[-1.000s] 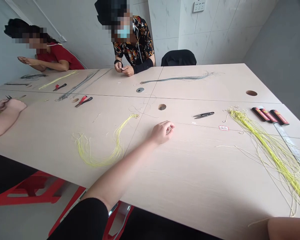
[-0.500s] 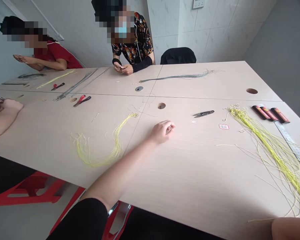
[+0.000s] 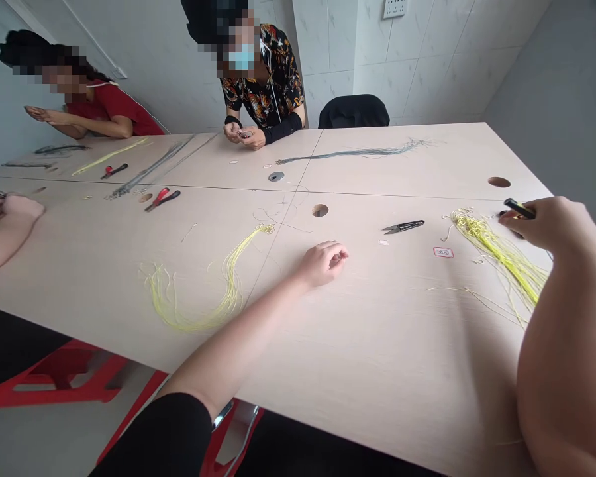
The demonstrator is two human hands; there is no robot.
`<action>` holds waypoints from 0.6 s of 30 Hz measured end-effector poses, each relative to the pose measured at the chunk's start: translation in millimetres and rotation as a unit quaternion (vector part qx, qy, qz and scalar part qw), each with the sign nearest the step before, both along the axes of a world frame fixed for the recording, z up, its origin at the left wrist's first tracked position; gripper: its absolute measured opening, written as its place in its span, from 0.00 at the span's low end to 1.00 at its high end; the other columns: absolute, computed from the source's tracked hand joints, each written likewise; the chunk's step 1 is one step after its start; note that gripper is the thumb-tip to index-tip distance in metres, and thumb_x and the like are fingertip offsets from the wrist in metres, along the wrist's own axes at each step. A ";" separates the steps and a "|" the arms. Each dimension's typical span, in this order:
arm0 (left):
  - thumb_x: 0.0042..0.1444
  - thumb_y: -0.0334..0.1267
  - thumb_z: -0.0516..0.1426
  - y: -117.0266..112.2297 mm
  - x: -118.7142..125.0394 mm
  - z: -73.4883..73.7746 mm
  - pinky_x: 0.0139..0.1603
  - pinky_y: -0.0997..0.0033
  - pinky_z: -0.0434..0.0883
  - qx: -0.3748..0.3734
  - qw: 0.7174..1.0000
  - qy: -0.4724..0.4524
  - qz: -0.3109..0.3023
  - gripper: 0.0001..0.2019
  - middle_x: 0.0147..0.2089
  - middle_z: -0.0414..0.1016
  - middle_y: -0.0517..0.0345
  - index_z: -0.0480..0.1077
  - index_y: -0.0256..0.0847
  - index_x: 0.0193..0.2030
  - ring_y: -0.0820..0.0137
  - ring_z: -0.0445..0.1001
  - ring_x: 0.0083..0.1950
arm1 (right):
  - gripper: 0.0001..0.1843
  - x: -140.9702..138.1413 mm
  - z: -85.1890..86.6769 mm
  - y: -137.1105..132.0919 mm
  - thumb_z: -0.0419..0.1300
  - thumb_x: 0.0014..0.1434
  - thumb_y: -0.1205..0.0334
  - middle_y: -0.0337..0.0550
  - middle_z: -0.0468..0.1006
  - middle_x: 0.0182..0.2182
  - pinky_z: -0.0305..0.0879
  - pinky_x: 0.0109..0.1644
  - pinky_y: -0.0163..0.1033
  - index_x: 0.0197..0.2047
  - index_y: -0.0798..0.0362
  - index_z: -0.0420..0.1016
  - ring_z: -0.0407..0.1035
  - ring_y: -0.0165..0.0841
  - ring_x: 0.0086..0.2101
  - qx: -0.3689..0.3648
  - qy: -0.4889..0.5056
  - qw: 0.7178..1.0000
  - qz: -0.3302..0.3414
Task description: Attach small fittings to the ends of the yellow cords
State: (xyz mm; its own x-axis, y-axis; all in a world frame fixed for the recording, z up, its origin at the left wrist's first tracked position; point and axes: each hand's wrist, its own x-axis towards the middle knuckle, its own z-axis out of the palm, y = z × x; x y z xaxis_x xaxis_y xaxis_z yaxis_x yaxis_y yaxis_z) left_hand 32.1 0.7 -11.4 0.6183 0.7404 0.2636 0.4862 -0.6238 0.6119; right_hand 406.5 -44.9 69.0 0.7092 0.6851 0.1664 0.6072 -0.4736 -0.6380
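On the pale table, my left hand (image 3: 324, 262) rests loosely curled, thumb near the fingertips, with nothing visible in it. To its left lies a curved bundle of yellow cords (image 3: 234, 281). Over at the right, my right hand (image 3: 559, 222) closes around a slim black lighter (image 3: 519, 209), its end sticking out past the fingers. Below that hand, a thicker bundle of yellow cords (image 3: 496, 246) spreads out, partly covered by my right forearm. Another dark piece shows under the fingers; the rest of the lighters are hidden by the hand.
Black thread snips (image 3: 404, 226) and a small red-edged label (image 3: 443, 252) lie between my hands. Red-handled cutters (image 3: 162, 199) and grey cords (image 3: 151, 169) are farther left. Two people sit across the table, and another person's arm (image 3: 10, 228) reaches in at the left.
My right hand has come up from the lower right corner to the lighters and grasped one. My left hand stays put.
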 end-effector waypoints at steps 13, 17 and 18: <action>0.53 0.29 0.52 0.4 0.4 -1.2 0.35 0.74 0.67 0.013 1.000 -0.006 -0.023 0.07 0.34 0.76 0.58 0.70 0.40 0.33 0.73 0.71 0.34 | 0.27 -36.6 31.1 0.6 0.66 0.49 0.74 0.46 0.78 0.29 0.43 0.29 0.44 0.07 0.56 0.59 0.49 0.24 0.22 -0.080 -0.045 0.994 0.059; 0.53 0.28 0.52 -1.1 1.6 -1.7 0.35 0.73 0.66 0.071 0.997 0.011 -0.005 0.07 0.32 0.75 0.59 0.70 0.40 0.32 0.73 0.71 0.32 | 0.19 -39.8 31.1 3.3 0.68 0.50 0.64 0.45 0.78 0.34 0.47 0.29 0.42 0.14 0.55 0.67 0.51 0.24 0.21 -0.099 -0.101 0.979 0.145; 0.53 0.29 0.52 -1.5 1.7 -1.1 0.34 0.73 0.66 0.092 0.996 0.019 0.007 0.07 0.31 0.75 0.59 0.70 0.40 0.32 0.73 0.71 0.32 | 0.18 -40.2 30.9 3.4 0.67 0.51 0.59 0.45 0.76 0.32 0.48 0.29 0.41 0.16 0.54 0.67 0.53 0.25 0.21 -0.114 -0.128 0.970 0.171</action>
